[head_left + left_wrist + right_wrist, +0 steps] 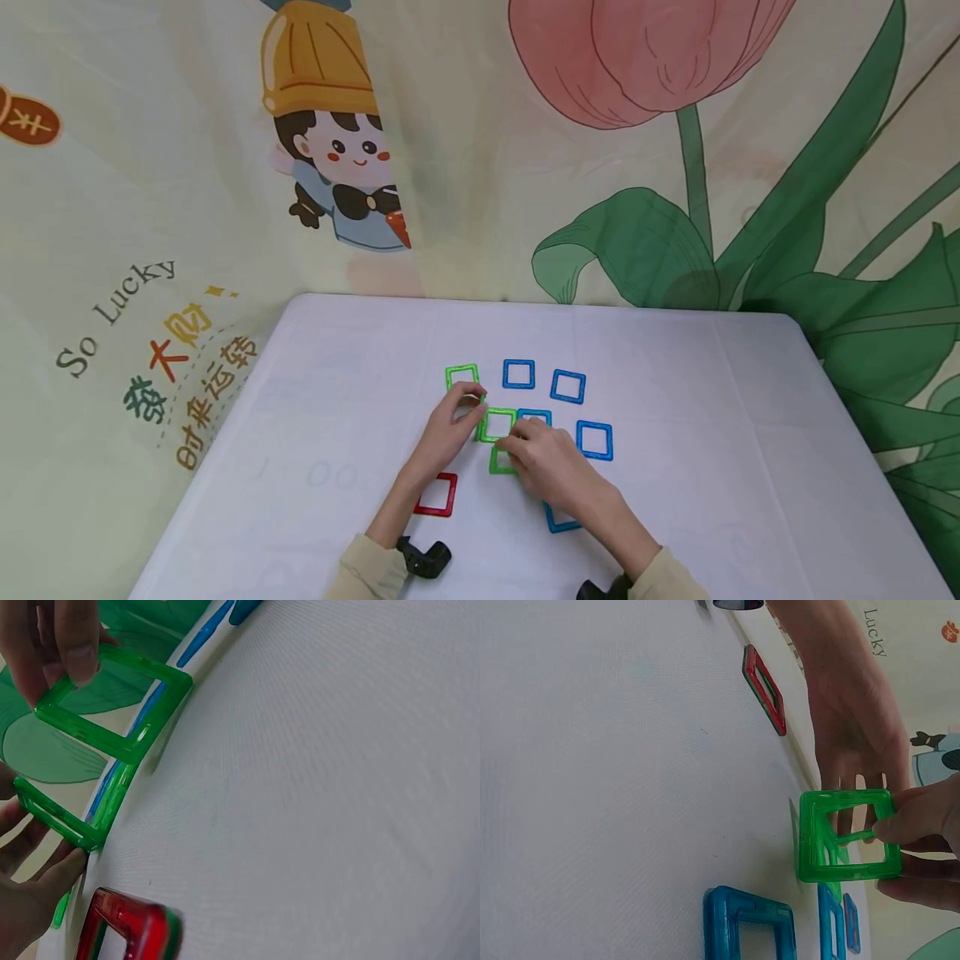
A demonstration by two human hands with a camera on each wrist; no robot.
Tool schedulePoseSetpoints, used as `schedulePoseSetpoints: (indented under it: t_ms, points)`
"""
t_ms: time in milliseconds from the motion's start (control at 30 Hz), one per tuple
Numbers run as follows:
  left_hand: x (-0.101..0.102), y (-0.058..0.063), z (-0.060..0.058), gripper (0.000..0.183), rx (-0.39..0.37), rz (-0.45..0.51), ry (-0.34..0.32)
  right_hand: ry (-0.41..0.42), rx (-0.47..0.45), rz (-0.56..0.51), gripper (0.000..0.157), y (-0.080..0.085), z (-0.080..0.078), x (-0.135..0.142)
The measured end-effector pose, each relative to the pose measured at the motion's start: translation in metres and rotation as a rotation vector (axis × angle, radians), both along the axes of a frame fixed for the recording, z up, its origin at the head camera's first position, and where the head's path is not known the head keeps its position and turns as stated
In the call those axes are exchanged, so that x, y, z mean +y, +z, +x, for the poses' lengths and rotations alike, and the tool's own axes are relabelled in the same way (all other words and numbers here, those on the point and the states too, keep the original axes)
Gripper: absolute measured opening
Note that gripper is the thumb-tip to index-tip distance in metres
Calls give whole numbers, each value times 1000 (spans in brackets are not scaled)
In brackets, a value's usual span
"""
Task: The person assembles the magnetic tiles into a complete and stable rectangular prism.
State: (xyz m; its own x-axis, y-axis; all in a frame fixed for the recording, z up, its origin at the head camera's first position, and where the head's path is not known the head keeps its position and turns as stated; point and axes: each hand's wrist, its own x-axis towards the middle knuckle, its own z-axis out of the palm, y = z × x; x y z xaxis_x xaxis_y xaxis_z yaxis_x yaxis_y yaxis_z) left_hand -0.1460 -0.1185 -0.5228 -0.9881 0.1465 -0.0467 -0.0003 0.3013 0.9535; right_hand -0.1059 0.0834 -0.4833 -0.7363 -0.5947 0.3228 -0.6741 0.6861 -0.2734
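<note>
My left hand (pixel 442 433) pinches a green square magnetic tile (pixel 90 838), an open frame that stands tilted up at the left side of a green tile (pixel 499 411) lying flat. From the right, my right hand (pixel 553 468) pinches another green square tile (pixel 810 840) between thumb and fingers. That one is raised on edge at the near side of the flat green tile. A blue square tile (pixel 535 412) lies against the flat tile's right side, partly hidden by the right hand in the head view.
A green tile (pixel 461 367) lies beyond the left hand. Blue tiles (pixel 519 362) are spread at the back and right, one (pixel 562 527) under the right forearm. A red tile (pixel 453 496), green along its underside, lies beside the left forearm. The white table (pixel 300 400) meets a printed backdrop.
</note>
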Motion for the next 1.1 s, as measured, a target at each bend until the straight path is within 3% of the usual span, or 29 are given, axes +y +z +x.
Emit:
schedulePoseSetpoints:
  t_ms: [833,1100]
  points:
    - [1,-2,-1,34,7,4,10,14,36,-70,18,-1,-17,-10]
    - [1,-2,0,33,9,-1,22,-4,25,-38,19,-1,-20,-15]
